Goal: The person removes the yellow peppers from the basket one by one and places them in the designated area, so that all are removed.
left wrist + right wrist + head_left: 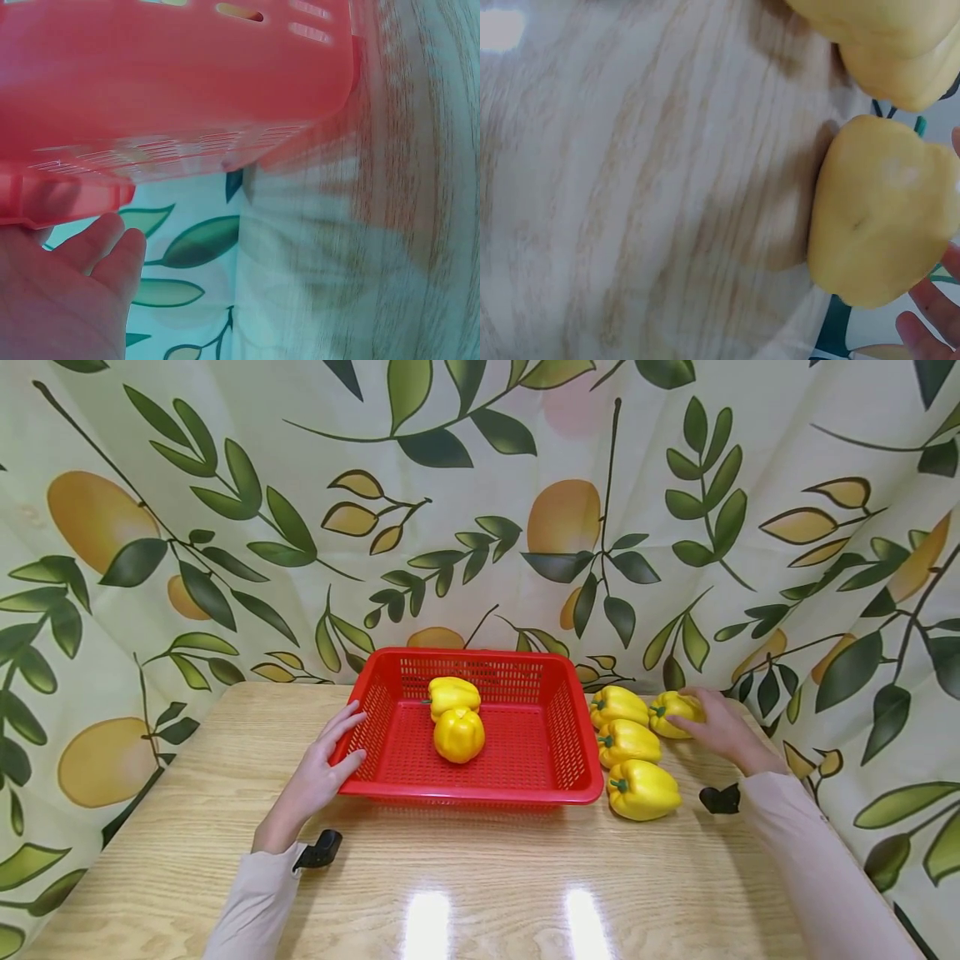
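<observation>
A red plastic basket with slotted walls stands on the table, two yellow bell peppers inside it. My left hand rests at its left rim, fingers and thumb fairly straight over the edge; in the left wrist view two fingertips show beside the rim outside. Right of the basket, my right hand grips the far-right yellow bell pepper, thumb on the near side and fingers behind. In the right wrist view that bell pepper is close to the tabletop, fingers at its far side.
Three more yellow bell peppers lie in a column between the basket's right wall and my right hand. A leaf-patterned curtain hangs behind the wooden table. Black wrist pieces stick out below both hands.
</observation>
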Tool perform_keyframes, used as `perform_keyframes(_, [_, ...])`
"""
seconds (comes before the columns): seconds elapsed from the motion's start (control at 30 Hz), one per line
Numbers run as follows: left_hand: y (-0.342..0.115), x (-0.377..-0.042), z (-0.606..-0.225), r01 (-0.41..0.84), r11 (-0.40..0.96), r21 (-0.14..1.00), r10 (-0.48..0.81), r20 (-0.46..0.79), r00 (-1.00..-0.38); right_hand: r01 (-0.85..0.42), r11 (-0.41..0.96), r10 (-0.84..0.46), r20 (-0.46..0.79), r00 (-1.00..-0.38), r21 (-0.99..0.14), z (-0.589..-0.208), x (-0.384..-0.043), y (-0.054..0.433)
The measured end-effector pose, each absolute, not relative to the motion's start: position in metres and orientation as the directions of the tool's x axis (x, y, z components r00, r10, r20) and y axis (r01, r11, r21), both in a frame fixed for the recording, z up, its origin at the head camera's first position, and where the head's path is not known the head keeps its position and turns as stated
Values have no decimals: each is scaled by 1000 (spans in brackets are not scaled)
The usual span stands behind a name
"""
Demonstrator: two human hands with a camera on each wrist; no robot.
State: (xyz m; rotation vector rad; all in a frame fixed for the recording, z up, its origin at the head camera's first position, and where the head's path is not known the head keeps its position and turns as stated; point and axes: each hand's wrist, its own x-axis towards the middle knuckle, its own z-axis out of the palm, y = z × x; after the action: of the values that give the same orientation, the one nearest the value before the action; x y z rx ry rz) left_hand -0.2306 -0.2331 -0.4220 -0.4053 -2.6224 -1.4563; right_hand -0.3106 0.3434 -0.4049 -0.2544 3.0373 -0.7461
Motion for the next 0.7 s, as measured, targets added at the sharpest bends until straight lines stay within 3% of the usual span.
perform_keyframes(0.7, [-233,-231,-422,285,514,809,171,229,-958,-238,867,-219,96,-971,-437,-387,-314,324])
